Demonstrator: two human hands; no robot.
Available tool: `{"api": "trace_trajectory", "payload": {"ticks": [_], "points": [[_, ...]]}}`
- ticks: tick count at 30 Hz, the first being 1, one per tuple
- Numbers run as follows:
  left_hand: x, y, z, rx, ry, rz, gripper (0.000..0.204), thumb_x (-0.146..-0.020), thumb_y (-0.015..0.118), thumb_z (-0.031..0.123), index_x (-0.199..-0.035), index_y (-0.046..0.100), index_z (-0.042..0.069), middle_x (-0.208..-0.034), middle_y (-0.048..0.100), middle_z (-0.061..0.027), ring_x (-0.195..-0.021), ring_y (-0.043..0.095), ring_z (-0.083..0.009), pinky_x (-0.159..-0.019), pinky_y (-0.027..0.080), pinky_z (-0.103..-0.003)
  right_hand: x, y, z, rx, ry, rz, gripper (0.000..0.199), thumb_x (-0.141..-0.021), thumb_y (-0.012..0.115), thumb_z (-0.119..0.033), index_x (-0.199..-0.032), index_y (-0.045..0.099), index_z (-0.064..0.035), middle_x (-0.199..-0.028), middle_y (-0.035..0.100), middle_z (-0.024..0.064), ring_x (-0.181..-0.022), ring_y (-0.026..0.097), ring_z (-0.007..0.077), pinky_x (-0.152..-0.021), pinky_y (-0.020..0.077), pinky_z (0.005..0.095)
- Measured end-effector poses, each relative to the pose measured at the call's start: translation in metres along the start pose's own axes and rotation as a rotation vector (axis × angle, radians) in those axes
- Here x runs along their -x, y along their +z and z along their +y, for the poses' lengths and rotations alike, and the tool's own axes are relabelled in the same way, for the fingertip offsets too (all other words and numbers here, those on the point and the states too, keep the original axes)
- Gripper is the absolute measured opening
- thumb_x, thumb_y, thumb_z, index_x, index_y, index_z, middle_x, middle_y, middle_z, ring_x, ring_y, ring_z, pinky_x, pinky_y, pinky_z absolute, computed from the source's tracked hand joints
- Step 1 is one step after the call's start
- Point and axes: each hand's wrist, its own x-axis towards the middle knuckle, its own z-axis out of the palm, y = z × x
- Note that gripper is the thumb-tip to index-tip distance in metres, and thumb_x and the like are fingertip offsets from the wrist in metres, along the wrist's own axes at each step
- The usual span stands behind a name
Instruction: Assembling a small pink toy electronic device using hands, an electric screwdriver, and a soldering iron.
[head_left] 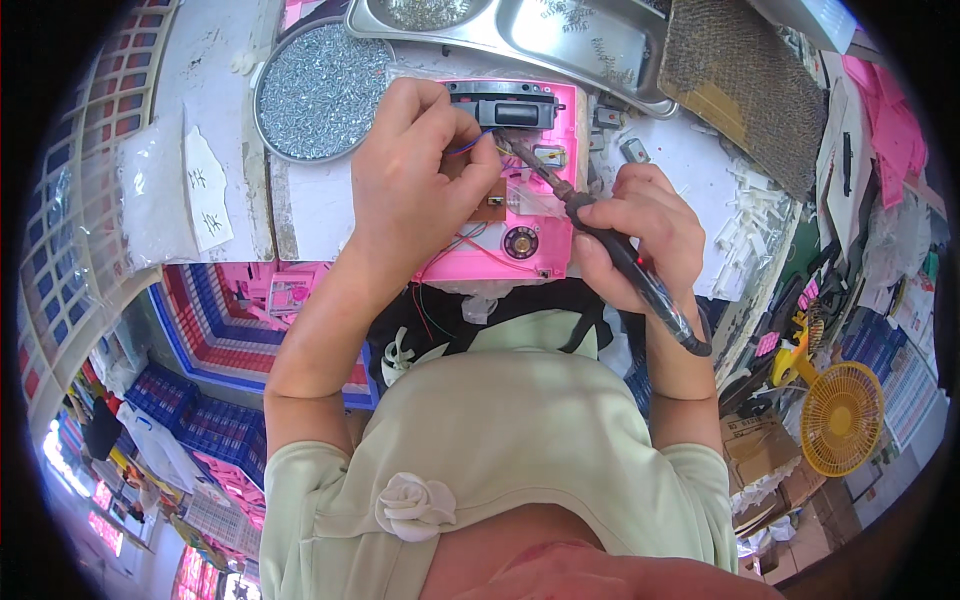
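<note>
My left hand is closed in a pinch over a pink plastic housing, holding a thin blue wire. My right hand grips the black handle of a soldering iron, on which a small red light glows. The iron's tip meets the inside of the housing close to my left fingertips, below a black plastic part. A brown circuit board, partly hidden by my left hand, sits in the housing. Beside it are a round speaker, a small metal motor and several loose wires.
A round metal bowl of small screws stands at the far left, next to a steel tray with metal bits. Loose motors and white plastic pieces lie to the right. A yellow fan is at the lower right.
</note>
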Motion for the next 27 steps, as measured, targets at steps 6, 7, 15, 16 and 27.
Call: {"api": "trace_trajectory", "payload": {"ticks": [6, 7, 15, 16, 27], "points": [[0.000, 0.000, -0.001, -0.004, 0.014, 0.006, 0.014, -0.073, 0.078, 0.002, -0.079, 0.065, 0.001, -0.089, 0.055, -0.0079, -0.067, 0.062, -0.0206, -0.057, 0.053, -0.033, 0.004, -0.011, -0.008, -0.006, 0.031, -0.010, 0.027, -0.068, 0.077, 0.000, -0.093, 0.068, -0.0029, -0.063, 0.056, 0.0058, -0.052, 0.050, 0.0245, -0.063, 0.0485, 0.0356], [0.000, 0.001, -0.001, -0.007, 0.017, 0.010, 0.014, -0.073, 0.078, 0.002, -0.079, 0.065, 0.001, -0.089, 0.055, -0.0080, -0.068, 0.062, -0.0209, -0.057, 0.053, -0.033, 0.004, -0.013, -0.010, -0.008, 0.037, -0.007, 0.027, -0.068, 0.077, 0.000, -0.093, 0.068, -0.0027, -0.062, 0.055, 0.0059, -0.052, 0.050, 0.0244, -0.063, 0.0485, 0.0355], [0.002, 0.001, -0.001, -0.020, 0.003, 0.011, 0.014, -0.074, 0.078, 0.002, -0.079, 0.065, 0.001, -0.090, 0.056, -0.0083, -0.069, 0.060, -0.0215, -0.059, 0.052, -0.032, 0.011, -0.024, -0.015, -0.038, 0.077, 0.027, 0.025, -0.070, 0.074, 0.002, -0.093, 0.067, -0.0027, -0.060, 0.053, 0.0058, -0.052, 0.049, 0.0244, -0.064, 0.0488, 0.0379], [0.002, 0.001, 0.000, -0.017, -0.014, 0.002, 0.014, -0.074, 0.078, 0.002, -0.079, 0.065, 0.001, -0.090, 0.056, -0.0082, -0.069, 0.060, -0.0212, -0.058, 0.052, -0.032, 0.012, -0.025, -0.015, -0.040, 0.082, 0.031, 0.025, -0.070, 0.074, 0.002, -0.093, 0.067, -0.0028, -0.060, 0.053, 0.0058, -0.052, 0.049, 0.0244, -0.064, 0.0489, 0.0381], [0.002, -0.001, 0.006, 0.032, -0.098, -0.022, 0.013, -0.076, 0.078, 0.002, -0.080, 0.066, 0.001, -0.090, 0.056, -0.0083, -0.069, 0.060, -0.0204, -0.059, 0.053, -0.032, 0.005, -0.006, -0.009, -0.029, 0.040, 0.023, 0.031, -0.066, 0.077, 0.000, -0.094, 0.069, -0.0057, -0.060, 0.053, 0.0028, -0.052, 0.050, 0.0224, -0.064, 0.0482, 0.0347]]}}
